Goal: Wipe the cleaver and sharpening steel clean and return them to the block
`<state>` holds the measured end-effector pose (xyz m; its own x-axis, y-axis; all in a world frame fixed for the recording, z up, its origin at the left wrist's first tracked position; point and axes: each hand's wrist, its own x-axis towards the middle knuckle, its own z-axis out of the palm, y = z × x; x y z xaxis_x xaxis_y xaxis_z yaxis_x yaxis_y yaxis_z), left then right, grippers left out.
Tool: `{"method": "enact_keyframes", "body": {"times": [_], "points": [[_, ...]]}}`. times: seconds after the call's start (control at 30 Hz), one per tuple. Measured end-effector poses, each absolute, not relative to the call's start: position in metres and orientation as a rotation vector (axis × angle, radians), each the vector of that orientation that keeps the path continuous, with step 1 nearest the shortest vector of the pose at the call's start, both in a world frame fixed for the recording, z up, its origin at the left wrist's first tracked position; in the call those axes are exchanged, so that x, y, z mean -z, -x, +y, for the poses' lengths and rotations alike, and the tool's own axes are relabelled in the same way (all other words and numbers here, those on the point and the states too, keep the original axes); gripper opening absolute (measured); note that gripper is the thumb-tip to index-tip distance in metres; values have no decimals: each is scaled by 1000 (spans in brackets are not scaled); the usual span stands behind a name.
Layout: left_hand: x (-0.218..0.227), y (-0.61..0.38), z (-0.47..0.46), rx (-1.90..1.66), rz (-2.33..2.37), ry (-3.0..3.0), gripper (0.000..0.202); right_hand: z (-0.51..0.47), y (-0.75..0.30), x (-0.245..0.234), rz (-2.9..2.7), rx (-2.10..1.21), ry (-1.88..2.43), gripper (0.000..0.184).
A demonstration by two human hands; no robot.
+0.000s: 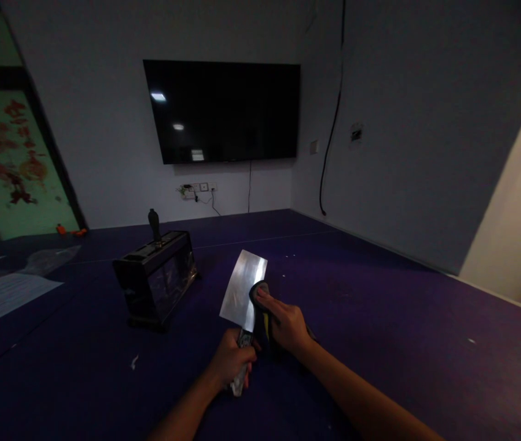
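My left hand (pixel 232 360) is wrapped round the handle of a cleaver (pixel 242 289), whose wide shiny blade points up and away from me. In my right hand (pixel 288 324) is a dark cloth (pixel 264 318) with a yellow stripe. The fingers press part of the cloth against the right side of the blade. A black knife block (pixel 159 275) with clear side panels stands to the left of the blade. One dark-handled knife (pixel 154 226) sticks up out of its top.
Everything rests on a dark purple surface (pixel 379 318). At the left lie a printed paper sheet (pixel 7 300) and clear plastic wrapping (pixel 51 260). Small orange items (pixel 71 231) sit near the wall. Small white scraps (pixel 134 361) are scattered about. A television (pixel 228 113) hangs on the back wall.
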<state>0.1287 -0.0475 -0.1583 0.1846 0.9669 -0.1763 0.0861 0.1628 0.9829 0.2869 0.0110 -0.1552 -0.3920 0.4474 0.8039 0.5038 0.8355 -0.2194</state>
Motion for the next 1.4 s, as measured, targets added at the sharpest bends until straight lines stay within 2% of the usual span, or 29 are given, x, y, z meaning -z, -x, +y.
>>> {"method": "enact_keyframes", "body": {"times": [0.13,0.3,0.67,0.97,1.23,1.4], "points": [[159,-130,-46,-961,1197,-1204,22,10,-285,158,-2105,93,637,55],[157,-129,-45,-929,1189,-1223,14,9,-286,156,-2115,120,654,55],[153,-127,-51,-808,1177,-1251,24,17,-296,146,-2012,119,900,67],[149,-128,-54,-728,1180,-1348,23,26,-305,140,-1882,85,1024,79],[151,-129,-54,-748,1145,-1362,21,28,-306,140,-1866,59,1058,80],[152,-129,-53,-776,1171,-1324,23,26,-301,145,-1913,68,1016,74]]}}
